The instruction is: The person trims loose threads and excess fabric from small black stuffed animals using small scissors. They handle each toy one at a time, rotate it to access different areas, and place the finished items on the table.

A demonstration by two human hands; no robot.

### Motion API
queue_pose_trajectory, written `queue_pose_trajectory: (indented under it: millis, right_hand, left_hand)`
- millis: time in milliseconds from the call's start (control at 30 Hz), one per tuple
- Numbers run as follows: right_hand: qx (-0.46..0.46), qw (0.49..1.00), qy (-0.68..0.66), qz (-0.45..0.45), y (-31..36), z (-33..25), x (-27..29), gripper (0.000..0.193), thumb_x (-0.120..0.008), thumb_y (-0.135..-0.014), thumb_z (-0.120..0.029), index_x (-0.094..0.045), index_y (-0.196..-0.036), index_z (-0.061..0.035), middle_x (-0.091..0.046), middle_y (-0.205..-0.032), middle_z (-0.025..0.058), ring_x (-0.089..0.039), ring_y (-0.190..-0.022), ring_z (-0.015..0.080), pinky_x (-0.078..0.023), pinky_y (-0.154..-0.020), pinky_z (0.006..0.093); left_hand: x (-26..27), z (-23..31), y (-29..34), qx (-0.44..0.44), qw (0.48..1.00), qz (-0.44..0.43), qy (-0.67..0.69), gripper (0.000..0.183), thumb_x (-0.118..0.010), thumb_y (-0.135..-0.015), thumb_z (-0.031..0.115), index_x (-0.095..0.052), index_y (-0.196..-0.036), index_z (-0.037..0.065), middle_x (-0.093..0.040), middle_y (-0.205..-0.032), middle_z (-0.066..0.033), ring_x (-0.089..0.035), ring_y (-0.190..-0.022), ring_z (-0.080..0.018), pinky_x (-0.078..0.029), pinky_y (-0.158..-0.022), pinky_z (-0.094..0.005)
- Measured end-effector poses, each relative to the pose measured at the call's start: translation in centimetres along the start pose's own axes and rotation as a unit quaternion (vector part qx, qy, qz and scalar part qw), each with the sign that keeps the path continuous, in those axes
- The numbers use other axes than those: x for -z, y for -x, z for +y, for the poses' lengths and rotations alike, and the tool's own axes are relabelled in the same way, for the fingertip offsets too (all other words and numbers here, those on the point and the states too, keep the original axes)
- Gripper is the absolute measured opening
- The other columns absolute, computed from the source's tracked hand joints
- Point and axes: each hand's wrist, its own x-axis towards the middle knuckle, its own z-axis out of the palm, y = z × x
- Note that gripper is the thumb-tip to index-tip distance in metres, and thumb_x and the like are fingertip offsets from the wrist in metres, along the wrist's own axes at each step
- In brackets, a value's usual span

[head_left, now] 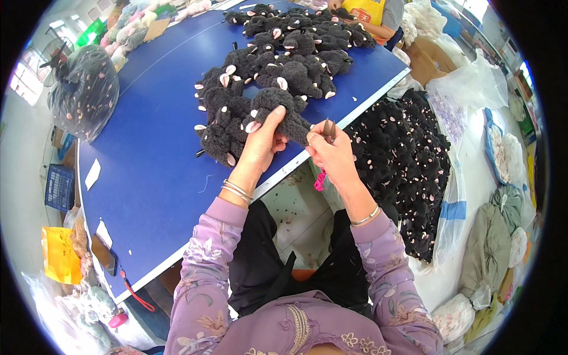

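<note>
A black plush toy [291, 125] with pale pink ears is held over the table's near edge. My left hand [264, 141] is closed round its body, thumb on top. My right hand [331, 152] is closed on thread snips [329, 129], their dark blades pointing up and away from me. Its fingertips also touch the toy's right end. Something bright pink [320, 180] hangs below the right hand. Just beyond my left hand lies a heap of similar black plush toys [296, 76], spreading back across the blue table [148, 154].
Right of my legs, a big clear bag [441, 225] holds many black plush pieces [396, 171]. A filled dark bag [84, 92] stands at the table's left. A phone [103, 255] lies at the near left edge. Across the table sits a person in a yellow apron [368, 13].
</note>
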Motion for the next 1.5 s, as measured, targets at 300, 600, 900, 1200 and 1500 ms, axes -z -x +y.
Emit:
queue_pose_trajectory:
  millis: [300,600,900,1200,1500]
  right_hand:
    - [0.086,0.991,0.094,0.03,-0.7,-1.6,3.1,0.017,-0.065,-0.088,-0.016,-0.059,-0.089,0.0001,-0.057,-0.074,-0.0008,-0.051,-0.068,0.0046,-0.042,-0.064,0.0205]
    - [0.113,0.981,0.15,-0.041,-0.7,-0.7,3.4,0.016,-0.065,-0.086,-0.005,-0.061,-0.099,0.0033,-0.064,-0.091,0.0028,-0.056,-0.081,0.0073,-0.047,-0.075,0.0238]
    - [0.1,0.99,0.093,0.027,-1.3,-1.2,4.0,0.012,-0.064,-0.086,-0.006,-0.061,-0.094,0.0013,-0.062,-0.083,0.0021,-0.053,-0.069,0.0053,-0.045,-0.064,0.0206]
    - [0.115,0.936,-0.294,0.155,-3.9,-4.1,12.6,0.034,-0.046,-0.094,-0.033,-0.061,-0.093,-0.0026,-0.068,-0.087,0.0113,-0.028,-0.039,0.0073,-0.025,-0.037,0.0232]
    - [0.0,0.999,0.01,0.034,-2.4,-1.5,6.2,0.016,-0.056,-0.092,-0.014,-0.061,-0.097,0.0002,-0.062,-0.077,0.0065,-0.038,-0.047,0.0027,-0.031,-0.041,0.0195]
  left_hand:
    - [0.0,0.0,0.8,0.022,0.996,-0.088,-0.008,0.042,-0.053,-0.092,0.022,-0.048,-0.126,-0.001,-0.061,-0.115,-0.0118,-0.061,-0.104,-0.0223,-0.05,-0.092,-0.0373]
    - [-1.7,0.9,2.1,-0.015,0.969,0.013,-0.248,0.038,-0.054,-0.095,0.029,-0.061,-0.11,-0.005,-0.066,-0.1,-0.0065,-0.06,-0.091,-0.0132,-0.047,-0.083,-0.0281]
    - [-0.1,-0.1,0.6,-0.07,0.982,0.002,-0.175,0.054,-0.042,-0.099,0.045,-0.06,-0.113,-0.004,-0.067,-0.094,-0.0096,-0.063,-0.078,-0.0146,-0.05,-0.067,-0.0292]
    - [2.3,3.2,-0.3,-0.22,0.969,0.099,-0.057,0.042,-0.035,-0.101,0.036,-0.06,-0.107,0.003,-0.065,-0.083,-0.0045,-0.055,-0.067,-0.0098,-0.04,-0.059,-0.0222]
    - [5.9,4.6,1.0,-0.158,0.689,0.132,-0.695,0.055,-0.073,-0.07,0.028,-0.061,-0.119,0.005,-0.056,-0.125,-0.0158,-0.045,-0.12,-0.0348,-0.04,-0.102,-0.0416]
